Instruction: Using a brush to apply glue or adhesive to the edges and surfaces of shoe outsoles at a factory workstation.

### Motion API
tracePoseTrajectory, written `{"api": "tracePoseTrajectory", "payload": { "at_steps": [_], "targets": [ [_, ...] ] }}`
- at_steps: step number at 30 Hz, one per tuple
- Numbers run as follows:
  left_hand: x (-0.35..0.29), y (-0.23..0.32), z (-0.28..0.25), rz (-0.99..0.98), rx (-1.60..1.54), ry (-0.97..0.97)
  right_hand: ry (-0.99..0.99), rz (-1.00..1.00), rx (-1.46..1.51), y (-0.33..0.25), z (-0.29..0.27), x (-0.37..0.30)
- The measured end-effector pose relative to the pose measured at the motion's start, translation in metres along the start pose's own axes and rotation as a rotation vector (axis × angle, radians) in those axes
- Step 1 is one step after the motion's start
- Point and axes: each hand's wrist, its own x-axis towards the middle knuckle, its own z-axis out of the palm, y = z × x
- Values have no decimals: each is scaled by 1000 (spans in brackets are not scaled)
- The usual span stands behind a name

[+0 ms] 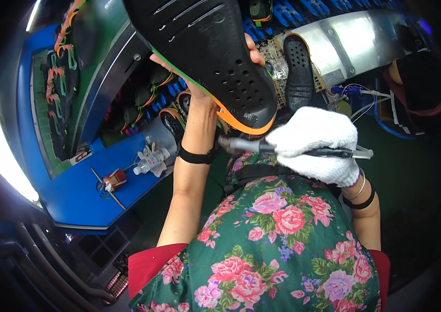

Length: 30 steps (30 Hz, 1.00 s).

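My bare left hand [199, 88] grips a large black shoe sole [215, 47] from beneath, with fingertips showing past its far edge. The sole has rows of small holes at its near end, and an orange and green rim. In a white knitted glove, my right hand [316, 138] is closed round a brush [249, 145] with a grey handle. Its dark tip, smeared by motion, points left just below the sole's near end. A gap shows between the two. Wet-looking streaks mark the sole's far part.
A smaller black sole [298, 73] rests on the machine ahead, beside a curved metal cover [355, 41]. On the blue table [80, 203] at left lie a clear plastic bottle [150, 162] and a small red container [115, 179]. More shoe parts [62, 78] line the far left.
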Motion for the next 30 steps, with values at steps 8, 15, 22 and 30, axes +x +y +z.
{"api": "tracePoseTrajectory", "payload": {
  "at_steps": [8,15,22,30],
  "targets": [
    [19,0,9,-98,-80,-111,-139,-192,-391,9,-7,0],
    [25,-3,17,-259,-82,-65,-105,-226,-351,10,-24,10],
    [13,-10,-5,-366,-73,-61,-427,-63,-117,11,-35,4],
    [15,-8,9,-459,367,286,-379,-160,-173,9,-34,15]
  ]
}}
